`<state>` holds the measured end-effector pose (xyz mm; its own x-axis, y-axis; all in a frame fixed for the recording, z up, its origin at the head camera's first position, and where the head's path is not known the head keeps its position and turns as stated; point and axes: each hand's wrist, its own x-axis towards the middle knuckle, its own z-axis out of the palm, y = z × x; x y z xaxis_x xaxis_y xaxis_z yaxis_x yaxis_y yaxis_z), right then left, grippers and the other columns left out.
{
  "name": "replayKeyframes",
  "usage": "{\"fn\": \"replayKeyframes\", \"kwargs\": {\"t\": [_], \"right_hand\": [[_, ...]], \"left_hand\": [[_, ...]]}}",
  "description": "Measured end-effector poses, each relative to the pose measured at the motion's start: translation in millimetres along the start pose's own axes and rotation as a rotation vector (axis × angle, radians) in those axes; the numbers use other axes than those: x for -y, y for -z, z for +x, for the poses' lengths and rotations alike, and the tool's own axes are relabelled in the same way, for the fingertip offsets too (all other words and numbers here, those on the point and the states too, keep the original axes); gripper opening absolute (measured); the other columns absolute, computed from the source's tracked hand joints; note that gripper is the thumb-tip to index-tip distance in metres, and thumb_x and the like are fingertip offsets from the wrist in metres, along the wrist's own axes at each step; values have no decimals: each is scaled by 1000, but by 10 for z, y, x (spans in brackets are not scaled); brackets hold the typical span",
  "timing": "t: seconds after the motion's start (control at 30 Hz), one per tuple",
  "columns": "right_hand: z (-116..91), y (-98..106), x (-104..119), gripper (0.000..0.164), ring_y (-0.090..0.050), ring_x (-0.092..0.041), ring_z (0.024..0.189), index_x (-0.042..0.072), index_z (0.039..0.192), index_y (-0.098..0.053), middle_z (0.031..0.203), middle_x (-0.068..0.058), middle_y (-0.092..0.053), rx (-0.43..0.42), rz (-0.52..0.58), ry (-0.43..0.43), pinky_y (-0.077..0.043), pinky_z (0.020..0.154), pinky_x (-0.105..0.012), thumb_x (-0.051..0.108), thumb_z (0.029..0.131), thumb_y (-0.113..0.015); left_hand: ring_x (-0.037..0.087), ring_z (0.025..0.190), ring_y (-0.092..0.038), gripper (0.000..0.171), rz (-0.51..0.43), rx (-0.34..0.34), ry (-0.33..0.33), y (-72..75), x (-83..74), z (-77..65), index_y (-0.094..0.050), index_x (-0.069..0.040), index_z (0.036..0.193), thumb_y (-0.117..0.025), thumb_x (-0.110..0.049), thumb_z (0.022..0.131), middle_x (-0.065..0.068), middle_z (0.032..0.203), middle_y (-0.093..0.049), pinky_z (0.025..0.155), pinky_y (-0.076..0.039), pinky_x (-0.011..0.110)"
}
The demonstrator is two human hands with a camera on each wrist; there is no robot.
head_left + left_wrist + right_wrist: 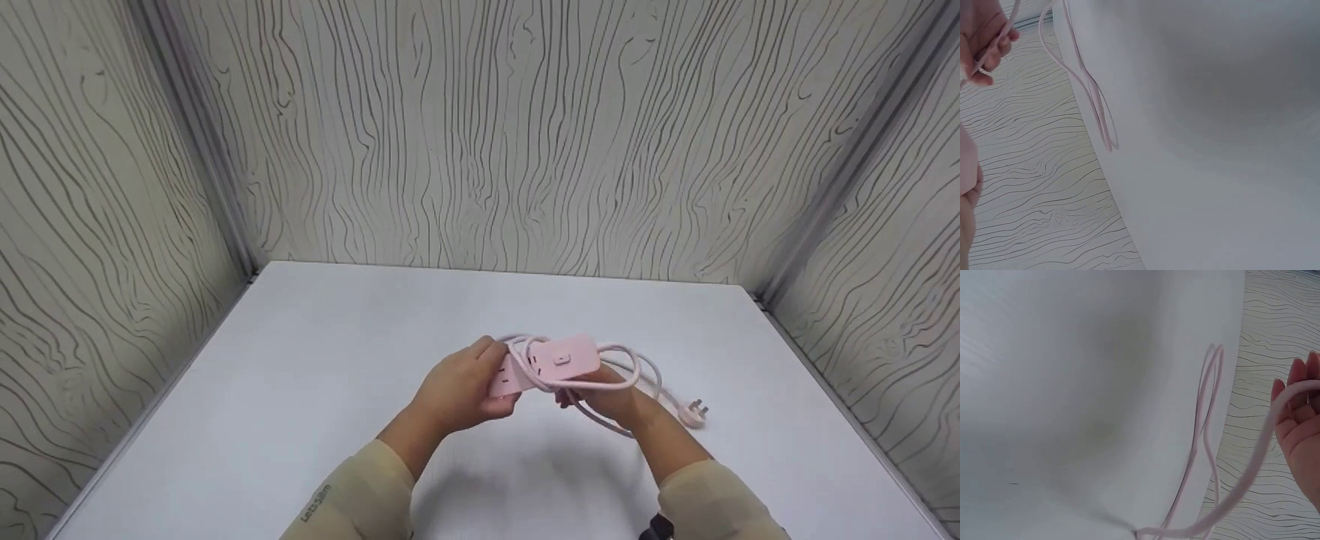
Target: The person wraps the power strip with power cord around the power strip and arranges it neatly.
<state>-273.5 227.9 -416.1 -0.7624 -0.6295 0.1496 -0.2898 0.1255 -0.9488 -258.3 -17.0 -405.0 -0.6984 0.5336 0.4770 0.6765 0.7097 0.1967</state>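
Note:
A pink power strip (566, 358) is held up over the white table, its pale pink cord (626, 384) looped around its middle. My left hand (461, 382) grips the strip's left end, thumb on the near side. At the edge of the left wrist view, part of that hand (967, 219) shows against the pink strip (967, 160). Beneath the strip's right end, my right hand (609, 396) holds the cord, partly covered by the strip. The right wrist view has the cord (1258, 455) running across the curled fingers (1297, 374).
A three-pin plug (694, 414) lies on the white table (315, 360) to the right of my right hand. More cord (1202, 416) rests in a long loop on the tabletop. Wood-patterned panels (480, 135) stand around the back and sides.

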Motion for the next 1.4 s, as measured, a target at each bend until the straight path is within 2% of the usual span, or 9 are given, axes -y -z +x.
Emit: {"fn": "replayKeyframes", "kwargs": {"t": [0.1, 0.2, 0.27, 0.47, 0.63, 0.9, 1.07, 1.23, 1.4], "right_hand": [[3, -37, -118, 22, -56, -27, 68, 9, 100, -59, 73, -14, -55, -41, -189, -140, -51, 65, -32, 23, 97, -43], [-16, -70, -170, 24, -52, -20, 62, 11, 100, -59, 69, -6, -54, -57, -285, -296, -46, 60, -31, 29, 96, -44], [-31, -84, -194, 22, -47, -15, 60, 13, 99, -60, 67, -2, -53, -59, -350, -326, -42, 57, -30, 29, 96, -45], [-60, -109, -199, 18, -47, -13, 61, 15, 97, -62, 65, -1, -53, -55, -526, -295, -40, 59, -30, 26, 94, -48], [-91, -138, -161, 13, -46, -10, 62, 20, 91, -64, 67, 5, -51, -72, -642, -254, -40, 57, -28, 26, 92, -52], [-141, -172, -59, 12, -42, -5, 59, 22, 84, -65, 63, 11, -46, -107, -700, -199, -37, 54, -24, 28, 90, -56], [-145, -206, 40, 14, -39, -3, 54, 22, 78, -63, 59, 12, -41, -97, -737, -156, -36, 50, -23, 28, 89, -57], [-159, -245, 125, 19, -37, -1, 51, 24, 73, -59, 56, 15, -38, -83, -800, -123, -35, 49, -21, 32, 90, -55], [-180, -227, 139, 24, -34, 0, 51, 23, 70, -54, 56, 16, -35, -58, -856, -124, -34, 49, -21, 35, 91, -52]], "left_hand": [[8, 72, -46, 45, -21, -50, 48, 34, 30, 24, -49, -15, 116, -60, -42, 82, -4, 94, -50, 63, -45, 17], [9, 73, -47, 47, -19, -97, 112, 63, 66, 50, -50, -12, 117, -59, -43, 83, -2, 96, -51, 65, -47, 19], [9, 75, -48, 49, -9, -121, 153, 68, 94, 64, -50, -11, 118, -58, -44, 84, 0, 97, -52, 67, -49, 20], [12, 76, -52, 49, 60, -141, 236, 45, 158, 75, -51, -9, 118, -60, -43, 83, 3, 98, -54, 70, -51, 24], [15, 76, -54, 52, 115, -114, 303, 13, 198, 84, -51, -7, 119, -60, -44, 83, 5, 99, -54, 72, -52, 28], [16, 78, -55, 56, 154, -26, 433, 1, 290, 86, -49, -7, 121, -61, -45, 82, 6, 102, -54, 76, -51, 31], [18, 78, -56, 67, 139, -29, 485, -21, 341, 63, -39, -6, 132, -61, -46, 82, 9, 104, -55, 76, -52, 33], [16, 66, -50, 80, 174, -24, 492, -29, 370, 42, -19, -24, 145, -62, -45, 81, 8, 96, -52, 65, -52, 30], [15, 62, -46, 71, 188, -9, 462, -39, 352, 27, -21, -36, 140, -61, -45, 83, 6, 91, -47, 60, -50, 28]]}}
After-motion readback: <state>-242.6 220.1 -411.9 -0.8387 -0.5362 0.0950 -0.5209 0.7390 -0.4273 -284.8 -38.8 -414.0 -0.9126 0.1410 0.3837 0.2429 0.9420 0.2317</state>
